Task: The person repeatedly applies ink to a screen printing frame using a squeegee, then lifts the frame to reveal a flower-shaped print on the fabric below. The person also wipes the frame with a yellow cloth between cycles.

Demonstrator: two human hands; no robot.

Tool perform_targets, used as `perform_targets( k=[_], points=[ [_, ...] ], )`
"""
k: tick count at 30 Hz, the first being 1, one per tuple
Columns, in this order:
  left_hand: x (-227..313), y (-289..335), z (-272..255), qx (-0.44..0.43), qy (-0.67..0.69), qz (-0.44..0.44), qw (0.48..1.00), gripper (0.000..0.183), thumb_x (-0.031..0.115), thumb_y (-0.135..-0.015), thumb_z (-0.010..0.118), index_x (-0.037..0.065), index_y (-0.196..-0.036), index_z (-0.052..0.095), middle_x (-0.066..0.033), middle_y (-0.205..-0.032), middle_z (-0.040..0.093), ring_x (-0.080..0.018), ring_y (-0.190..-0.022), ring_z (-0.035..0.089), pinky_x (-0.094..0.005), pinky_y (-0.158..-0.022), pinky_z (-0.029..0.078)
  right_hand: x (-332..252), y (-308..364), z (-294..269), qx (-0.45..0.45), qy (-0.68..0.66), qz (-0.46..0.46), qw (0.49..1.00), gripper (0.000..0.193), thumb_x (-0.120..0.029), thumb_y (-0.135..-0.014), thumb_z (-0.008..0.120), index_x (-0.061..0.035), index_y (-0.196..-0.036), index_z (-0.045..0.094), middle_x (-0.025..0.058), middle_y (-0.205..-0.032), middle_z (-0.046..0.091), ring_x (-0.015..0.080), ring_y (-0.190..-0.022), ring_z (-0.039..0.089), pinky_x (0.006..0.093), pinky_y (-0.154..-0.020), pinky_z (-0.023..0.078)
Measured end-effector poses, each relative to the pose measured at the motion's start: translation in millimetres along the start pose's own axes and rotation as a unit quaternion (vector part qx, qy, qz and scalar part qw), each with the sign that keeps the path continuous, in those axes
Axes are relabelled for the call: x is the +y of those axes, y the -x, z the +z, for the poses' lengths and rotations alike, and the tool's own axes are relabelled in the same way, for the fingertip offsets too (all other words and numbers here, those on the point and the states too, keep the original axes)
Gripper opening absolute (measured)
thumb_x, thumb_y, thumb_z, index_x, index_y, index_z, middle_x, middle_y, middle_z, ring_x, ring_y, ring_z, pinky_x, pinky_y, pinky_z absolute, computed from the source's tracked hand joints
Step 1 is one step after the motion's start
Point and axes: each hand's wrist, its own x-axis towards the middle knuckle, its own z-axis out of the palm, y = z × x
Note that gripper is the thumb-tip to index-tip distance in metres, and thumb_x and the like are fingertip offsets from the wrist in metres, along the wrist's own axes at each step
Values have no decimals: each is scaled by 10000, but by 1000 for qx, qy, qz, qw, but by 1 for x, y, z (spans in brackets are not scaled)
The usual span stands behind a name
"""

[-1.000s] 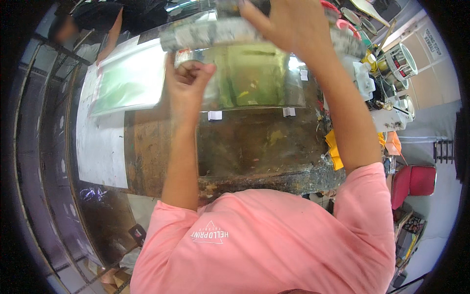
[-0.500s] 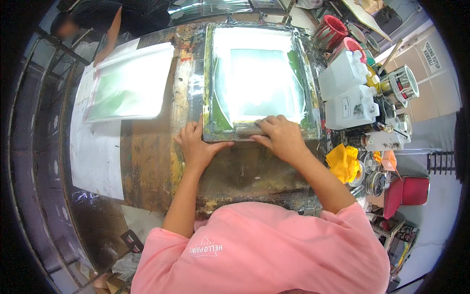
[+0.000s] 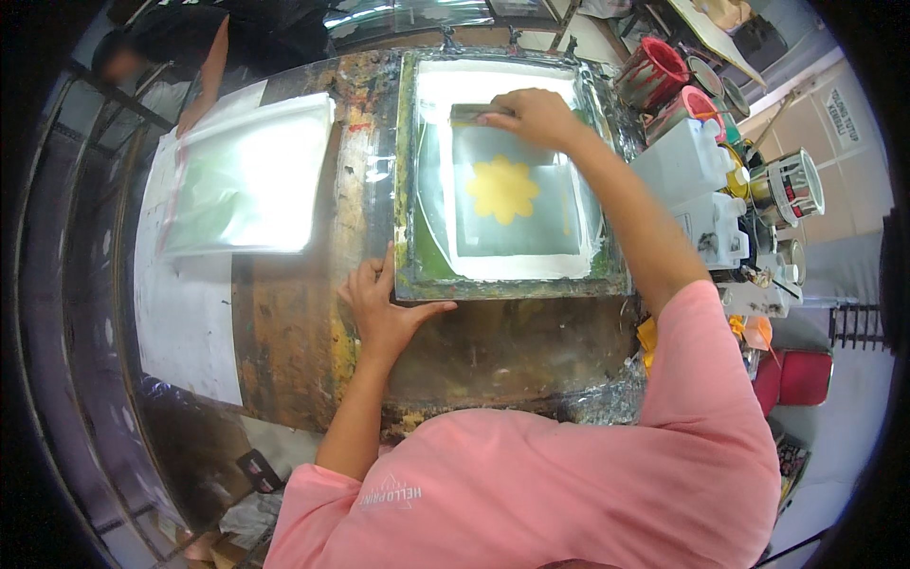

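A screen-printing frame (image 3: 517,287) lies flat in front of me, with a yellow flower shape (image 3: 502,190) showing in the middle of its mesh. White ink (image 3: 512,266) borders the mesh. My right hand (image 3: 536,119) is closed on a squeegee (image 3: 471,112) near the frame's far end, its blade lying across the mesh. Against the frame's near left corner rests my left hand (image 3: 379,302), fingers spread, the index finger along the side and the thumb along the near edge.
Left of the frame, a stack of clear plastic sheets (image 3: 251,180) lies on white paper (image 3: 190,313). Paint cans (image 3: 654,71) and white jugs (image 3: 682,156) crowd the right side. Another person's hand (image 3: 194,114) reaches in at far left. Clamps (image 3: 515,38) stand behind the frame.
My right hand has pushed the squeegee from the frame's near end to its far end. The yellow flower now shows where glare was. My left hand stays at the corner.
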Motion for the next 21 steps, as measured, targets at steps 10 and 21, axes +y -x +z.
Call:
perform_targets(
  k=[10,21],
  points=[
    [-2,4,4,15,63,3,998,1243,741,-556,882,36,-1521,539,-49,-775,571,-226,-808,504,-408,-905,360,-5,18,31,109,56,-22,992,491,-590,-1003,559,-155,-1154,730,108,-1007,714,318,-983,702,479,-785,567],
    [3,3,3,30,77,12,997,1160,662,-617,914,-8,-1492,551,-111,-913,663,-272,-865,543,-425,-916,407,-136,200,-11,37,7,24,999,420,-443,-988,641,-31,-1062,600,156,-985,659,358,-966,662,493,-744,569]
  ],
)
